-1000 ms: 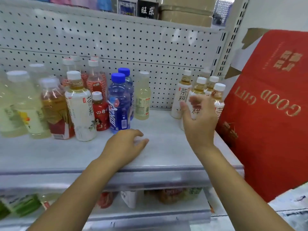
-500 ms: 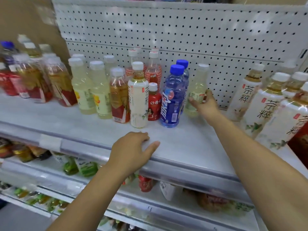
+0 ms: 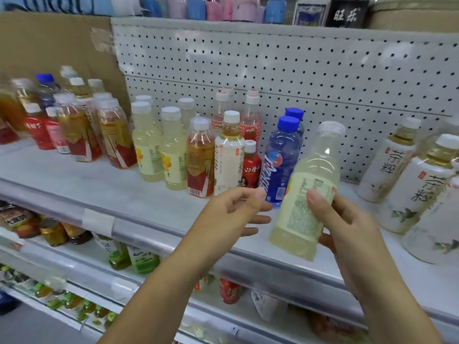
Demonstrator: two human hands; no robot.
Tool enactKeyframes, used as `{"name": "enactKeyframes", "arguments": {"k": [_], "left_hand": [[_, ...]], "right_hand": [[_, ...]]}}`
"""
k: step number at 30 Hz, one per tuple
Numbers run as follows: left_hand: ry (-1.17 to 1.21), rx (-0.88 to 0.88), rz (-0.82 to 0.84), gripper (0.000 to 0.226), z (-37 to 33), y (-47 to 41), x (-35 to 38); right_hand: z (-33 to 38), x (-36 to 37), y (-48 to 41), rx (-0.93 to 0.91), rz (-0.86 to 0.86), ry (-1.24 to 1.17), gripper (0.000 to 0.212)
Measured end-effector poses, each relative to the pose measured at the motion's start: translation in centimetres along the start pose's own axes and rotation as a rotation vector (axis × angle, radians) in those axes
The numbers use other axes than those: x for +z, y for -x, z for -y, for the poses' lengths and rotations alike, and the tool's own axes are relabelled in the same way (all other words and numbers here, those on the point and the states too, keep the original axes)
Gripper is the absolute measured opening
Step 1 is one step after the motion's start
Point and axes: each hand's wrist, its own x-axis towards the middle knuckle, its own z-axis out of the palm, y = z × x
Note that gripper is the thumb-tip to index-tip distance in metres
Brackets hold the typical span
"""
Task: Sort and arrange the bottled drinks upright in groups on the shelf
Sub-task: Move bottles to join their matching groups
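My right hand grips a pale yellow drink bottle with a clear cap, held tilted above the front of the white shelf. My left hand hovers just left of that bottle, fingers apart, holding nothing. Behind them stand two blue-capped bottles, a small red bottle and a white-labelled tea bottle. Two pale yellow bottles like the held one stand further left. Amber tea bottles with red labels are grouped at the left.
Several white-labelled tea bottles stand at the right end of the shelf. A white pegboard backs the shelf. Lower shelves hold green bottles and jars. Boxes and pastel items sit on the top shelf.
My right hand reached to the pale yellow bottle by the blue ones, took it and lifted it forward. My left hand rose off the shelf edge toward it. The view shifted left.
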Motion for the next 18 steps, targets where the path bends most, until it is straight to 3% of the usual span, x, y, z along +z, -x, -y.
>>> {"name": "enactKeyframes", "arguments": {"k": [4,14,18], "left_hand": [[0.055,-0.016,0.097,0.041,-1.1,2.1,-3.0],[0.128,-0.027,-0.174,0.031,0.7,7.4,-19.1],[0.081,-0.003,-0.26,0.029,1.1,7.4,-27.6]], "right_hand": [[1.1,4.8,1.4,-0.038,0.138,0.035,0.037],[0.6,22.1,0.1,-0.008,0.472,0.075,0.034],[-0.2,30.5,-1.4,0.002,0.387,0.033,0.034]]}}
